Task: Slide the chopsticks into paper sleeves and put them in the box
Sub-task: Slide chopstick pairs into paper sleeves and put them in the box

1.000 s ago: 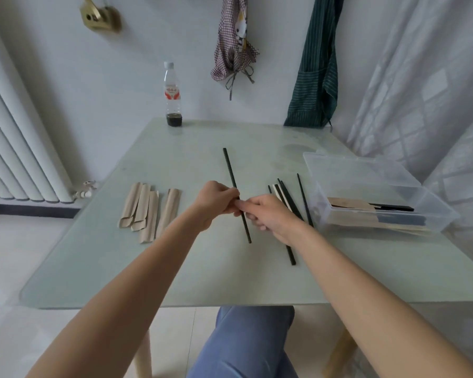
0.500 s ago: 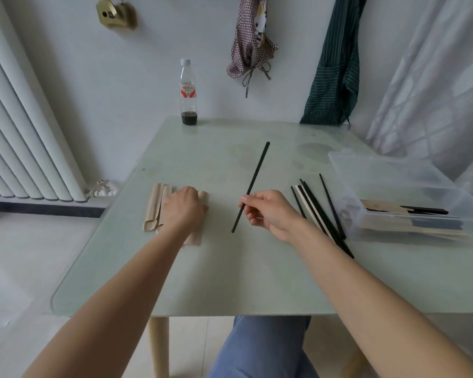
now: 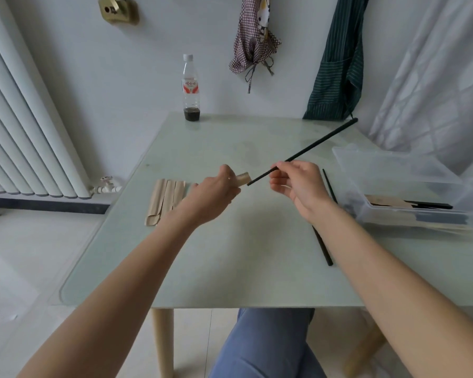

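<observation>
Both our hands meet above the middle of the glass table (image 3: pixel 230 268): our left hand (image 3: pixel 213 195) is curled round one paper sleeve (image 3: pixel 243 179), its open mouth turned rightward, while our right hand (image 3: pixel 298 186) pinches a pair of black chopsticks (image 3: pixel 311 148) near the lower end, the long shaft angling up and away toward the far right corner. The tips sit just at the sleeve's mouth and, as far as we can tell, have not yet entered. We judge the grip is kept low on the sticks to steer the tips, and the sleeve is held close to its opening to keep it from buckling.

At the right edge stands the clear plastic box (image 3: pixel 393 170), already holding sleeved pairs along its near wall; its open top leaves room to drop the next one in. Left of our hands the spare sleeves (image 3: pixel 165 200) lie side by side, near the table's left edge. More loose chopsticks (image 3: pixel 322 246) lie partly hidden beneath our right forearm, just beside the box. A bottle (image 3: pixel 191 88) stands at the far edge, well apart from the work. Bare glass lies in front of us.
</observation>
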`<state>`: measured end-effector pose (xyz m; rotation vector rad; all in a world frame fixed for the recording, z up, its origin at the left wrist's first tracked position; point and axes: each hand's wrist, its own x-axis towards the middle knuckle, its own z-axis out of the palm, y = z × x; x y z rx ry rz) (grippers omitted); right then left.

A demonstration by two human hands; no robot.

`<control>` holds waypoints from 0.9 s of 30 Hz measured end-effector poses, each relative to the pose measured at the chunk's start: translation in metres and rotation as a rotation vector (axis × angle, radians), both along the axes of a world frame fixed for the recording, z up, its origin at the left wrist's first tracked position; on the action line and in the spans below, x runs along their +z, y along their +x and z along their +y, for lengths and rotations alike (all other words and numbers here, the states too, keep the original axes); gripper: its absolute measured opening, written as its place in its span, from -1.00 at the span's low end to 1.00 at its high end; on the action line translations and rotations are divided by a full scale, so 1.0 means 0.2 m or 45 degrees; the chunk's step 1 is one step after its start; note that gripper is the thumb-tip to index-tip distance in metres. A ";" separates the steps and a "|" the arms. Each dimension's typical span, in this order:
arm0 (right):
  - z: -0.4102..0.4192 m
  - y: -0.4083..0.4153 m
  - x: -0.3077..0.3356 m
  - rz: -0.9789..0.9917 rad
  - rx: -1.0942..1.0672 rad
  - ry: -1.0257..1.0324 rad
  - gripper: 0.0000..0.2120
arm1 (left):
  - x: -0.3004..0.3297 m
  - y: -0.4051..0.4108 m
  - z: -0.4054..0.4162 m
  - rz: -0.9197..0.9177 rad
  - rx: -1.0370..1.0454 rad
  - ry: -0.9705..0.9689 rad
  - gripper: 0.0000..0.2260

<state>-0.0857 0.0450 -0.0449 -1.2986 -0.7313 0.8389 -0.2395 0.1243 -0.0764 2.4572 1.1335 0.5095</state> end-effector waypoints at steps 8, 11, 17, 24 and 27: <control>-0.06 0.03 0.03 0.000 -0.089 0.102 -0.77 | -0.03 -0.03 -0.05 0.217 -0.071 0.415 -0.69; -0.08 0.02 0.01 -0.001 -0.078 0.086 -0.76 | -0.04 -0.02 -0.06 0.120 -0.130 0.416 -0.73; -0.09 0.01 0.02 -0.017 -0.075 0.077 -0.78 | 0.02 -0.01 -0.09 -0.094 -0.159 0.422 -0.76; -0.11 -0.01 0.01 0.036 -0.061 0.077 -0.79 | 0.08 0.00 -0.14 -0.272 -0.034 0.126 -0.80; -0.13 -0.01 0.01 0.060 -0.071 0.110 -0.79 | 0.09 0.00 -0.15 -0.300 -0.013 0.021 -0.81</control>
